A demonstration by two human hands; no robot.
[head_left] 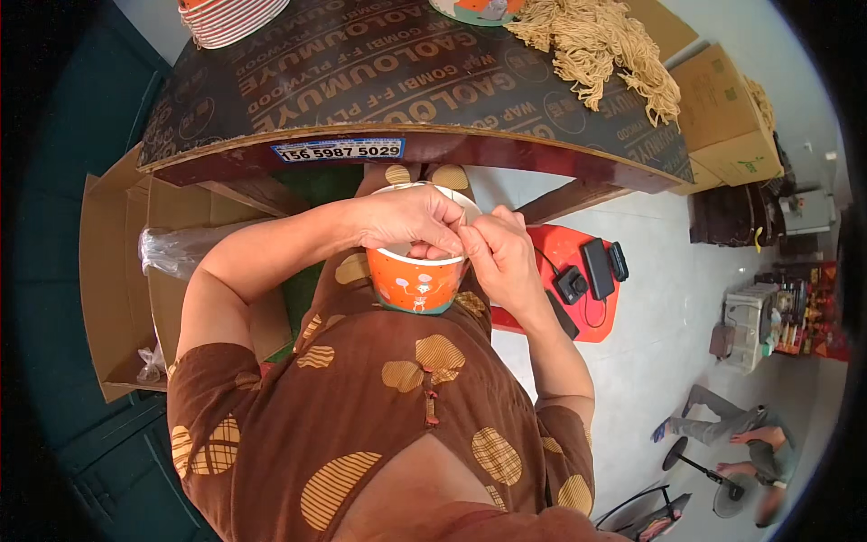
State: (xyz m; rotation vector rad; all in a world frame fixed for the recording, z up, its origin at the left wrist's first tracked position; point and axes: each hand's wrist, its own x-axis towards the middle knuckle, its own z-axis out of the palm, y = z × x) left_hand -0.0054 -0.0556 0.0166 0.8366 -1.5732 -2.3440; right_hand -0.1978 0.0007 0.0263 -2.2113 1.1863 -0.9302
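An orange paper bucket [415, 287] with a white rim, a green base band and small printed figures rests upright on my lap. My left hand [417, 221] reaches over its mouth, the fingers bent down inside and closed together. At the bucket's right rim my right hand [498, 251] is closed in a pinch, thumb against forefinger, its tips meeting those of my left hand. A thin pale strand seems to show around the fingertips, but what they hold is too small to make out. The bucket's inside is mostly hidden by my hands.
A dark plywood table [361, 81] stands ahead, bearing a heap of tan cords [591, 50], a stack of paper buckets [230, 23] and another bucket [479, 9]. Right is a red stool [591, 321] with black devices; left, an open carton [117, 298]. A person [763, 443] sits farther right.
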